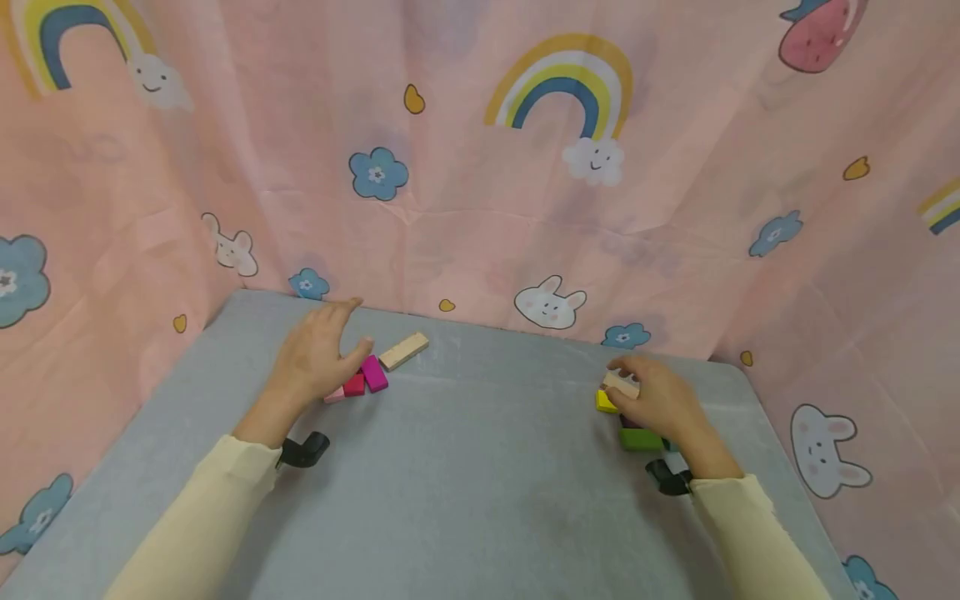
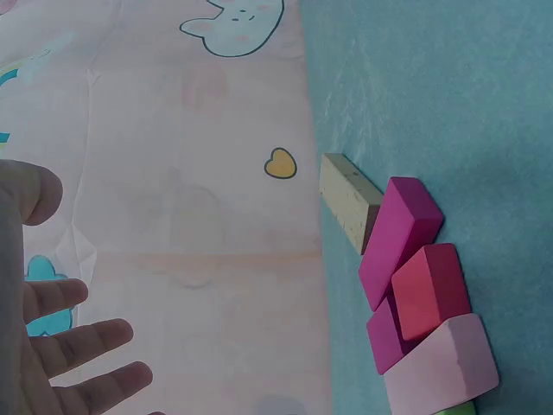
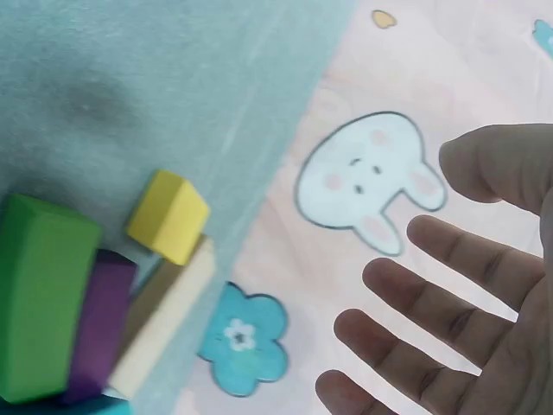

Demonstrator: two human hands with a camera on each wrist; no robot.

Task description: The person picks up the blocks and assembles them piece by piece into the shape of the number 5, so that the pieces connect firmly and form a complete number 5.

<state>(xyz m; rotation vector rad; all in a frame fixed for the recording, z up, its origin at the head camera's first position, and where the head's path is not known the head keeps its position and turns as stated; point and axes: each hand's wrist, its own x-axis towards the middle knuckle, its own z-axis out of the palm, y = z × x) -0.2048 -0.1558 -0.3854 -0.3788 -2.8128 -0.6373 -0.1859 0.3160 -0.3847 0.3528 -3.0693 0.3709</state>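
Observation:
My left hand (image 1: 318, 350) hovers with spread fingers above a group of wooden blocks at the back left. Beside it lie a plain wood block (image 1: 404, 351), a magenta block (image 1: 375, 373), a red block (image 1: 354, 384) and a pale pink block (image 2: 443, 367). A second magenta piece (image 2: 389, 335) and a sliver of green show in the left wrist view. My right hand (image 1: 660, 400) is over another group, fingers apart and holding nothing. Under it are a yellow block (image 3: 168, 216), a plain wood block (image 3: 164, 316), a purple block (image 3: 102, 324), a green block (image 3: 47, 294) and a partly cut-off teal block (image 3: 104, 406).
Both groups lie on a grey table (image 1: 465, 483), towards its back edge. Behind and along the sides hangs a pink curtain (image 1: 450, 225) printed with rainbows, rabbits and flowers. Black wrist straps or mounts (image 1: 306, 450) show below each hand.

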